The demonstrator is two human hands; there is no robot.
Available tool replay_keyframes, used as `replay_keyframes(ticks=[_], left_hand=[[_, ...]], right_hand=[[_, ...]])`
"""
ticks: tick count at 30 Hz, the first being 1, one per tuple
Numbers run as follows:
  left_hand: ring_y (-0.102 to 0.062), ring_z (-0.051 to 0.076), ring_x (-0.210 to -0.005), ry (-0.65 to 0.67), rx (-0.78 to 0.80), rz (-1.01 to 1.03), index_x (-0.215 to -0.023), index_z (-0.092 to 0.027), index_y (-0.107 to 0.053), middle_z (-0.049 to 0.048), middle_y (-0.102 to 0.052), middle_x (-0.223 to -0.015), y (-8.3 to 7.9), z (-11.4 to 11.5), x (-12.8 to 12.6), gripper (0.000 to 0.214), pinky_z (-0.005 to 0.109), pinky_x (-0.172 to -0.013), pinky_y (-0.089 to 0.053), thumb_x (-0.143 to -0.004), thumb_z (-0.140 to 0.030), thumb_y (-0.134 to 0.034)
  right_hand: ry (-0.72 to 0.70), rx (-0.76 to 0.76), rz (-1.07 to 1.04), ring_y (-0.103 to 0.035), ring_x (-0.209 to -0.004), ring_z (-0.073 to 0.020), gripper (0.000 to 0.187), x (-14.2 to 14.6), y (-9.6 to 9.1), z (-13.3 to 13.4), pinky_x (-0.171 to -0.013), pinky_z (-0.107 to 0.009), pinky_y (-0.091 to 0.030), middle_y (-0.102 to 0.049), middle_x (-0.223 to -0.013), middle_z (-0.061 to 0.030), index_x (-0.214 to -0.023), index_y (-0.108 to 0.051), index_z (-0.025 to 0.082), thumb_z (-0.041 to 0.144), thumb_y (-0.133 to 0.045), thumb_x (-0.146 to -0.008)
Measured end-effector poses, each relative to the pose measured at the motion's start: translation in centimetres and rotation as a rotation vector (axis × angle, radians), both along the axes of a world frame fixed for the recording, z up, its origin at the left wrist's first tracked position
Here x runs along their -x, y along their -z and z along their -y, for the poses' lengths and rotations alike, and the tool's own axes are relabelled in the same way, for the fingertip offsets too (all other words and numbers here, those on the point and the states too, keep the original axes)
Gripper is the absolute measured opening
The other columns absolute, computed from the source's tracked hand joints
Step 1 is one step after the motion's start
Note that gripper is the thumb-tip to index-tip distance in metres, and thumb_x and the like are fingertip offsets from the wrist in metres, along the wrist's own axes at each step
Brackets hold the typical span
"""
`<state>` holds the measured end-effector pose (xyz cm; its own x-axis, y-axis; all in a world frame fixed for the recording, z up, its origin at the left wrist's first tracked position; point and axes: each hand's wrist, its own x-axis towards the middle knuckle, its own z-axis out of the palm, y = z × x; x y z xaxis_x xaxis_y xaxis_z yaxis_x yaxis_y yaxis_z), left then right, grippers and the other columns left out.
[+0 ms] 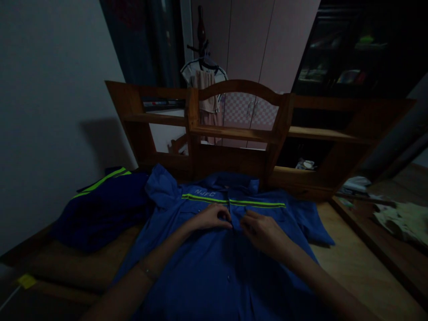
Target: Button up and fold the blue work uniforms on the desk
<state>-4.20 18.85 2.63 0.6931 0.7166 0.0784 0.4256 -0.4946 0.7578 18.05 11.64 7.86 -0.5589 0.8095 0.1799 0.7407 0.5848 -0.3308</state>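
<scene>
A blue short-sleeved work shirt (200,272) lies spread face up, its collar toward the wooden rack. Across its chest run yellow-green stripes, with the letters NJFC above them on the left side. My left hand (212,217) is curled at the front placket just below the stripes, thumb and fingertips pinched together at the cloth edge. Facing it from the other side, my right hand (262,229) has its fingers closed on the placket cloth. The button between them is too dark to make out. Lower on the placket a small button (229,278) shows.
A dark blue folded garment (110,209) with yellow-green stripes lies left of the shirt. Behind stands a wooden shelf rack (237,133) on the wooden surface (354,258). Pale cloth (404,220) lies at the far right. Clothes (205,87) hang on a stand behind.
</scene>
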Motion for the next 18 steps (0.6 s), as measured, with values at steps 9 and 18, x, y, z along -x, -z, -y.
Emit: replay_keyframes(ticks=[9,18], left_hand=[[-0.052,0.015,-0.088,-0.106,0.017,-0.065,-0.087,-0.019,-0.062,0.0001,-0.058,-0.089,0.1,2.6,-0.3,0.023,0.022,-0.075,-0.036,-0.071,-0.033,-0.072],[-0.054,0.015,-0.077,-0.341,0.02,-0.16,-0.083,-0.017,-0.057,0.0004,-0.058,-0.079,-1.4,3.0,-1.9,0.011,0.024,-0.064,-0.036,-0.081,-0.028,-0.057]], right_hand=[[0.02,0.053,0.026,-0.054,-0.072,-0.0116,0.024,-1.0,3.9,-0.5,-0.062,-0.024,-0.032,-0.057,-0.085,-0.0013,-0.088,-0.062,0.021,0.014,-0.039,-0.086],[0.015,-0.009,0.04,-0.052,-0.07,-0.0121,0.023,-1.0,3.5,0.0,-0.059,-0.025,-0.029,-0.058,-0.086,0.0,-0.087,-0.064,0.024,0.016,-0.042,-0.083]])
